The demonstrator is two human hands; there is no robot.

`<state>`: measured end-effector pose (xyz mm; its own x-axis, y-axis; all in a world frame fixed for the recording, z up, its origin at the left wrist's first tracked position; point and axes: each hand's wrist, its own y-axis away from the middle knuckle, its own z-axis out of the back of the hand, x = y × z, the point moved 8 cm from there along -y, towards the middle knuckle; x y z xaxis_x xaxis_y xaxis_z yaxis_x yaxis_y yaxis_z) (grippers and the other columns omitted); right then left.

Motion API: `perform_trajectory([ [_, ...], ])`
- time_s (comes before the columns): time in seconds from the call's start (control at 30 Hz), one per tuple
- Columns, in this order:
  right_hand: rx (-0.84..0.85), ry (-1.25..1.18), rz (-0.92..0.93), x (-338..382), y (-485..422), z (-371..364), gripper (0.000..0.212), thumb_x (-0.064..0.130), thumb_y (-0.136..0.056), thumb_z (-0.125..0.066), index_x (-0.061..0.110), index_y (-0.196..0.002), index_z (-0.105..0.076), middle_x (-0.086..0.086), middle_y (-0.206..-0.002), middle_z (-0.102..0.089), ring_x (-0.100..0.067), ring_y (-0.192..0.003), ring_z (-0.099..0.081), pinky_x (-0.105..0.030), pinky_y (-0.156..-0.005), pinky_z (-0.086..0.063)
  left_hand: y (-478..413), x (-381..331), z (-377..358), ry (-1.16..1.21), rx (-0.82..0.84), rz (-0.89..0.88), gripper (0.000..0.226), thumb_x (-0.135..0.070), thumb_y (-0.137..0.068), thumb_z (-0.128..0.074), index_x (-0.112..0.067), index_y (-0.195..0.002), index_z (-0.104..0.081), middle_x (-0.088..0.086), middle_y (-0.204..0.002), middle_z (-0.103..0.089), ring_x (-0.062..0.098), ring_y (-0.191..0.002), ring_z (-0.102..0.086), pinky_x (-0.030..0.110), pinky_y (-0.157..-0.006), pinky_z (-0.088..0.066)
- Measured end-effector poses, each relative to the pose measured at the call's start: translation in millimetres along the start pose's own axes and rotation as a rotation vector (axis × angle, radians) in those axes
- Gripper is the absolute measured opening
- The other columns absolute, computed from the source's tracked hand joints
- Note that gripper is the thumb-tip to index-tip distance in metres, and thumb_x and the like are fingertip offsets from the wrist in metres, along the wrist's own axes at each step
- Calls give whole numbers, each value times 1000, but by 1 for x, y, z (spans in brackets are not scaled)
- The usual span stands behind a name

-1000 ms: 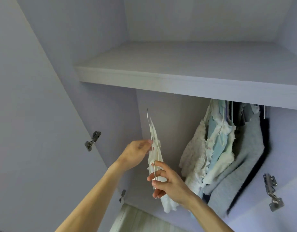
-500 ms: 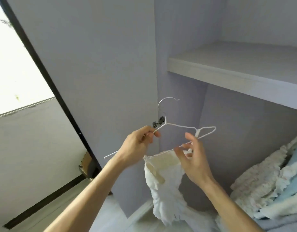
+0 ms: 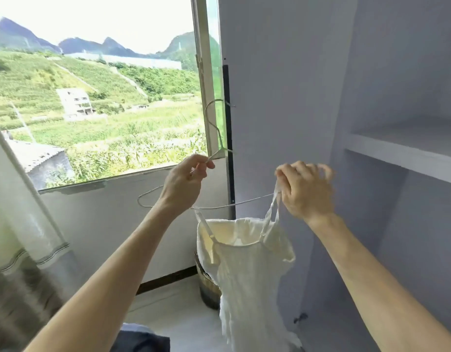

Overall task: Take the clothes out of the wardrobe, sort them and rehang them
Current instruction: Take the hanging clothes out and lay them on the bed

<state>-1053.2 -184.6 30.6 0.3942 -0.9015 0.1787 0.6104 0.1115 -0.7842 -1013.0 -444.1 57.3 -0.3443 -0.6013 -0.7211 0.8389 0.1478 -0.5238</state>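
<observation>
A thin white wire hanger (image 3: 214,123) is held up in front of the window. My left hand (image 3: 183,185) pinches it near the neck, just below the hook. A white strappy top (image 3: 247,273) hangs below the hanger's bottom bar. My right hand (image 3: 304,189) pinches one of the top's shoulder straps at the hanger's right end; its fingers are blurred. The other strap loops over the bottom bar near my left wrist. The open wardrobe (image 3: 290,102) stands to the right, with a bare shelf (image 3: 402,151) in view.
A large window (image 3: 97,97) fills the left with a hillside beyond. A pale curtain (image 3: 24,224) hangs at the far left. A dark round basket (image 3: 208,288) stands on the floor behind the top. A blue-grey thing (image 3: 143,337) lies at the bottom edge.
The view has swung left from the wardrobe to the window. The hanger with the white top came out with both hands, and my right hand has moved from the hanger's right shoulder onto the strap.
</observation>
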Motion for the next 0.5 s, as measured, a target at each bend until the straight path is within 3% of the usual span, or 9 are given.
perform_trajectory([
  [0.07,214,-107,53,19,-3,-10,31,43,-102,-40,24,-97,-64,6,-84,-58,-26,-83,-57,-34,-72,-39,4,11,21,-12,-37,30,22,-14,-104,-48,-21,-99,-68,-14,-85,-59,-8,-66,-53,6,-54,-38],
  [0.13,320,-190,31,34,-4,-13,32,47,-102,-40,24,-98,-62,9,-83,-54,-23,-81,-56,-32,-66,-38,6,18,37,1,-104,23,21,-10,-102,-52,-22,-100,-69,-14,-90,-61,-3,-78,-55,11,-68,-46],
  [0.17,294,-211,24,42,-7,-11,32,48,-102,-41,24,-98,-62,9,-83,-54,-23,-80,-57,-32,-65,-38,8,19,47,-4,-178,-6,19,-9,-100,-55,-22,-104,-69,-12,-98,-61,3,-87,-55,19,-82,-49],
  [0.23,205,-205,9,60,-15,-4,33,46,-103,-42,21,-98,-64,6,-86,-59,-26,-80,-60,-31,-63,-36,22,22,69,-129,-447,-78,25,-18,-97,-62,-22,-121,-63,-3,-119,-54,12,-111,-49,31,-103,-41],
  [0.33,175,-241,-81,77,-22,0,35,43,-104,-39,19,-100,-64,1,-96,-65,-27,-85,-59,-32,-65,-33,75,68,83,-5,-799,55,53,-44,-94,-57,-25,-141,-42,5,-141,-39,22,-133,-40,40,-111,-35],
  [0.4,191,-306,-127,86,-25,1,36,44,-104,-38,19,-101,-64,0,-96,-65,-23,-81,-53,-32,-67,-33,120,129,59,190,-798,331,67,-48,-87,-54,-30,-147,-29,7,-149,-27,30,-139,-35,49,-110,-37],
  [0.5,218,-394,-167,102,-24,2,35,46,-103,-40,21,-99,-65,4,-85,-63,-20,-78,-50,-31,-67,-33,185,201,1,121,-548,687,99,-31,-71,-66,-35,-153,-11,9,-159,-13,34,-144,-23,53,-114,-30],
])
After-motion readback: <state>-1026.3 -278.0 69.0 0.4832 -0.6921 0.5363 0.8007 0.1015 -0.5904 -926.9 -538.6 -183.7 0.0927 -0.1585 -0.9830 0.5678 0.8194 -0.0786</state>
